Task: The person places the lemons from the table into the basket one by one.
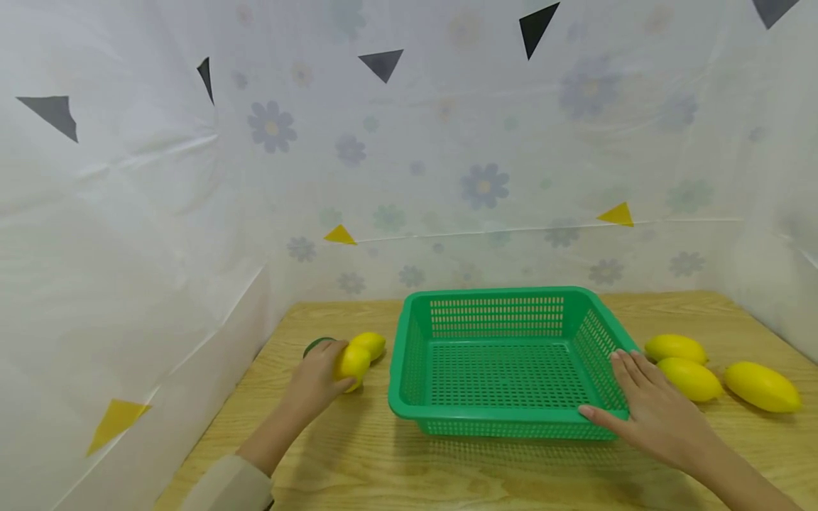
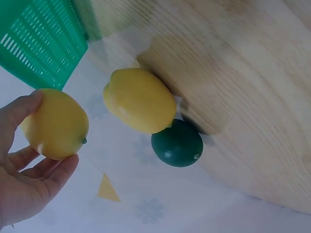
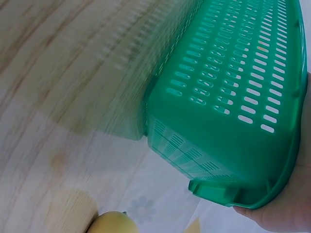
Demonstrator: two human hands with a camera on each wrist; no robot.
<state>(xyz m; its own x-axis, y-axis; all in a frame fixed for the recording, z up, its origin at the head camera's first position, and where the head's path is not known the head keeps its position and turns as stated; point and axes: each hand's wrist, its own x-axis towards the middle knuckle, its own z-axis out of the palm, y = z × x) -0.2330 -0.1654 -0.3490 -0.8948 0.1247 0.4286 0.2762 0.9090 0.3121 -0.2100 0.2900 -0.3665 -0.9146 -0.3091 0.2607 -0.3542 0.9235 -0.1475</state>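
Observation:
My left hand point(image 1: 316, 380) grips a lemon point(image 2: 56, 124) between thumb and fingers, left of the green basket point(image 1: 505, 372). Close behind it lie a second lemon point(image 2: 141, 99) and a dark green lime point(image 2: 177, 144), side by side on the table. In the head view the lime is mostly hidden by the left hand. My right hand point(image 1: 661, 411) rests with straight fingers on the basket's near right corner, thumb along the front rim. The basket has slotted walls, stands upright and holds nothing.
Right of the basket, on the wooden table point(image 1: 486, 479), lie two lemons point(image 1: 676, 348) close together and a longer yellow fruit point(image 1: 762, 387) beside them. White flower-patterned sheeting point(image 1: 447, 156) closes off the back and both sides.

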